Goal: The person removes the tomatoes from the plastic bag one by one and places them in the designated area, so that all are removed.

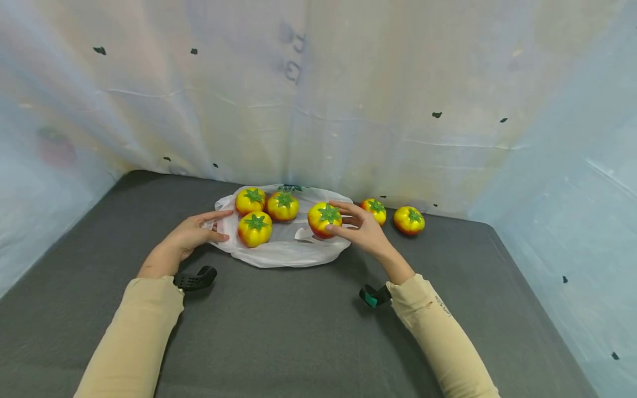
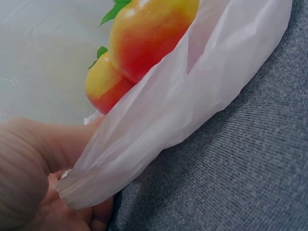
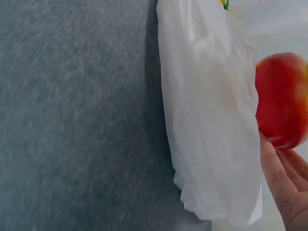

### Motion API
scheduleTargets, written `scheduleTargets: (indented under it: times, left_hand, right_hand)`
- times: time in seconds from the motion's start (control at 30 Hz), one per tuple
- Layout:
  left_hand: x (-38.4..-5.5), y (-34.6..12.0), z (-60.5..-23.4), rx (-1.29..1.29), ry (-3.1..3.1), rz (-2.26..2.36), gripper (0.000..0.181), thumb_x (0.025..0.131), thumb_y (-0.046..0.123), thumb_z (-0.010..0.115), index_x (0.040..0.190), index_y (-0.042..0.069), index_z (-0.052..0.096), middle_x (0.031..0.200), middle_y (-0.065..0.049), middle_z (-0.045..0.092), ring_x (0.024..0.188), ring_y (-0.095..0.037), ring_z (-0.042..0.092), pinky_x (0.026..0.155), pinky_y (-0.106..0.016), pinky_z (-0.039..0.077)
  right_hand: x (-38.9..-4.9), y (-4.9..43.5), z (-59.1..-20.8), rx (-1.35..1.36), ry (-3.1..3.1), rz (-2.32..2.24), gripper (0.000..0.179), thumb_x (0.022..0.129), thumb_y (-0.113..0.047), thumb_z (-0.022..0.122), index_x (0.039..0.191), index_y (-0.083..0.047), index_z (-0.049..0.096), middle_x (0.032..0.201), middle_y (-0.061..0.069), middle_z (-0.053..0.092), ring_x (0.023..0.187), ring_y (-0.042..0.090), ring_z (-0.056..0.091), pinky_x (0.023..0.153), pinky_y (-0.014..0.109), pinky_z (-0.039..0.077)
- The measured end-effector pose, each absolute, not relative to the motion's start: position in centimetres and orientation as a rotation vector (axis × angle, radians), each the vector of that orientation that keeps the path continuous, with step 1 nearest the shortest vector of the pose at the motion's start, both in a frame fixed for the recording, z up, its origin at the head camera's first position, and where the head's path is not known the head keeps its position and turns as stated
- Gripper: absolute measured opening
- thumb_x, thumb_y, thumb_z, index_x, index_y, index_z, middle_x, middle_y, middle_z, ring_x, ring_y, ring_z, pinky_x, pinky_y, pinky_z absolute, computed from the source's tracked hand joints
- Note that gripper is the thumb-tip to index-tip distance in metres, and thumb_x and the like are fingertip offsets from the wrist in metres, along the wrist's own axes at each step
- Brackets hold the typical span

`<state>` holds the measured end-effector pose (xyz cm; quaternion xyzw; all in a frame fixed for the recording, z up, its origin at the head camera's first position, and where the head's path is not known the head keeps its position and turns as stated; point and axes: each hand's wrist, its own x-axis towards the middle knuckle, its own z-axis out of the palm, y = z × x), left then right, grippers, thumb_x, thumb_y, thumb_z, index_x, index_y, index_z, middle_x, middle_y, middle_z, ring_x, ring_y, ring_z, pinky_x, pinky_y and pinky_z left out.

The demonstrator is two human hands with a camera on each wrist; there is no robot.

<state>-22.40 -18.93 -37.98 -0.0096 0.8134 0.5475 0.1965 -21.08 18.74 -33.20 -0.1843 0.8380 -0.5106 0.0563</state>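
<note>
A white plastic bag [image 1: 298, 255] lies spread open on the dark table. Three yellow-red tomatoes with green star-shaped tops sit at its left side; the front tomato [image 1: 255, 229] is nearest me. At the bag's left end, my left hand [image 1: 191, 235] holds the rim, and the left wrist view has the plastic [image 2: 139, 149] running between thumb and fingers. My right hand [image 1: 367, 228] grips another tomato [image 1: 320, 216] over the right part of the bag. In the right wrist view, the bag's side hides part of that tomato [image 3: 281, 101].
Two more tomatoes stand outside the bag on the right: one [image 1: 376, 209] just behind my right hand, the other [image 1: 409, 220] farther right. A pale sheet wall [image 1: 348, 110] rises behind the grey table [image 1: 278, 331], with more sheeting at both sides.
</note>
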Motion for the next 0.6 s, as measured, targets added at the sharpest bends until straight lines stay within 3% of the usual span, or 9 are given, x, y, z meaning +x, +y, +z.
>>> scheduleTargets:
  times: [0.6]
  left_hand:
    - [-22.4, -19.0, -37.8, -0.027, 2.242, 1.532, 0.075, 0.087, 0.014, 0.068, 0.151, 0.017, 0.029, 0.16, -0.022, -0.004, 0.144, -0.045, 0.003, 0.112, -0.065, 0.014]
  right_hand:
    - [-20.6, 21.8, -33.2, -0.489, 2.636, -1.564, 0.052, 0.086, -0.021, 0.072, 0.135, -0.02, 0.055, 0.145, 0.006, 0.046, 0.128, 0.03, 0.05, 0.102, 0.048, 0.045]
